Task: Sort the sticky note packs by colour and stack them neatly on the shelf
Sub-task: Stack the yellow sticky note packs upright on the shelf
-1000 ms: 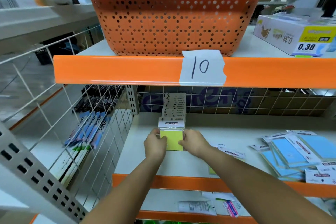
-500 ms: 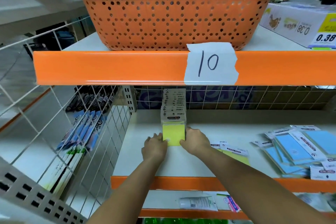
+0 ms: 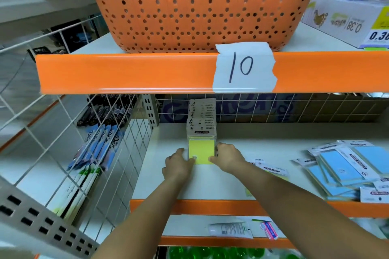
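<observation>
A yellow sticky note pack [image 3: 201, 150] lies on top of a row of like packs [image 3: 202, 115] that runs back to the wire grid on the white shelf [image 3: 263, 149]. My left hand [image 3: 179, 164] holds its left edge and my right hand [image 3: 226, 159] holds its right edge, fingers curled at the near corners. A loose yellow pack [image 3: 273, 171] lies just right of my right wrist. Several blue packs [image 3: 345, 166] lie in an untidy heap at the shelf's right.
An orange basket [image 3: 200, 6] sits on the shelf above, whose orange lip carries a paper label "10" [image 3: 243, 67]. A wire grid [image 3: 101, 143] fences the left side, pens behind it. A white box [image 3: 347, 21] stands upper right. Small items [image 3: 231, 229] lie on the lower shelf.
Both hands have pushed the yellow pack further back along the shelf onto the row of packs. The camera has moved closer and tilted down.
</observation>
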`<state>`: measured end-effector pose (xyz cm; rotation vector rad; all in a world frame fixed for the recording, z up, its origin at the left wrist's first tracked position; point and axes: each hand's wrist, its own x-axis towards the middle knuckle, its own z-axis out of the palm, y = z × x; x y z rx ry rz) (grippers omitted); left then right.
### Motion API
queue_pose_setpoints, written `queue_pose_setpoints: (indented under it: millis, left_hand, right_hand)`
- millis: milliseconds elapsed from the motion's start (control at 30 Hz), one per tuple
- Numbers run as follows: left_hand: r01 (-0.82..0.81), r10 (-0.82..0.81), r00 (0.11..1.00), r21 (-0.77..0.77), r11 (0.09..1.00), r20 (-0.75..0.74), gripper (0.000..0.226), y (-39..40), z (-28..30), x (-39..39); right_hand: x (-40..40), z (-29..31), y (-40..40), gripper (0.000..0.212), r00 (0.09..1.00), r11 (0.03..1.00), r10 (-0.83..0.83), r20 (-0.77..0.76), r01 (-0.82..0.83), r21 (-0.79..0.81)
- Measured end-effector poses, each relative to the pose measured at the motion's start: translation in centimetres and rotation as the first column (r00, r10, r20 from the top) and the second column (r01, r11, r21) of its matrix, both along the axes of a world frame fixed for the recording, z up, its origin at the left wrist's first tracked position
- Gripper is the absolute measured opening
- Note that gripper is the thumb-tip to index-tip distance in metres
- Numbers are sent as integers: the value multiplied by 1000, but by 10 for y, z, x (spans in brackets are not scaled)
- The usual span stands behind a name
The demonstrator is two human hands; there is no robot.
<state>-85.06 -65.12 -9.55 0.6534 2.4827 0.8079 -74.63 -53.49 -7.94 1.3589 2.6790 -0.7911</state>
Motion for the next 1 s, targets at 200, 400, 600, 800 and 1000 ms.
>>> queue_pose_setpoints:
  millis: [200, 400, 600, 800, 1000]
  left_hand:
    - [-41, 56, 965, 63, 997, -254, 31, 4, 23, 36]
    - [222, -222, 975, 61, 973, -12, 20, 33, 39, 93]
    - [362, -361, 923, 17, 932, 134, 33, 52, 31, 143]
    - [336, -329, 929, -15, 942, 170, 35, 60, 24, 156]
    - [216, -201, 924, -10, 976, 326, 29, 67, 27, 149]
  right_hand:
    - [34, 26, 27, 15, 1000, 998, -4, 26, 3, 65]
    - [91, 47, 48, 23, 983, 997, -52, 179, 39, 73]
    - [133, 54, 39, 44, 921, 990, -137, 364, 119, 74]
    - [143, 44, 33, 36, 923, 954, -241, 299, 281, -100]
    - [136, 41, 31, 47, 943, 949, -273, 192, 297, -104]
